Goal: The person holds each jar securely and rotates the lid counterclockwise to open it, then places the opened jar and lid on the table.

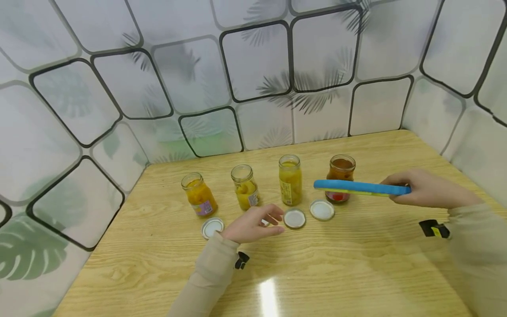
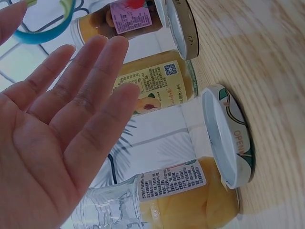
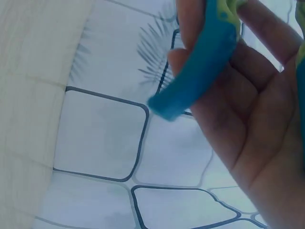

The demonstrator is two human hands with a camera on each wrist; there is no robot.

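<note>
My right hand (image 1: 428,189) grips a flat blue-and-green jar opener (image 1: 356,186), held level above the table at the right. The opener's curved blue end (image 3: 190,76) shows beside the fingers in the right wrist view. Over the loose lids hovers my left hand (image 1: 253,223), palm bare and fingers (image 2: 102,71) extended, holding nothing. Lidless jars stand in a row: an orange one (image 1: 201,198), a shorter yellow one (image 1: 246,193), a tall yellow one (image 1: 291,182) and a dark reddish one (image 1: 341,167), partly hidden by the opener.
Loose lids lie before the jars: a left lid (image 1: 212,227), a middle lid (image 1: 295,219) and a right lid (image 1: 322,210). Another lid is partly covered by the left hand. A patterned wall covering (image 1: 261,61) rises behind the wooden table (image 1: 336,273).
</note>
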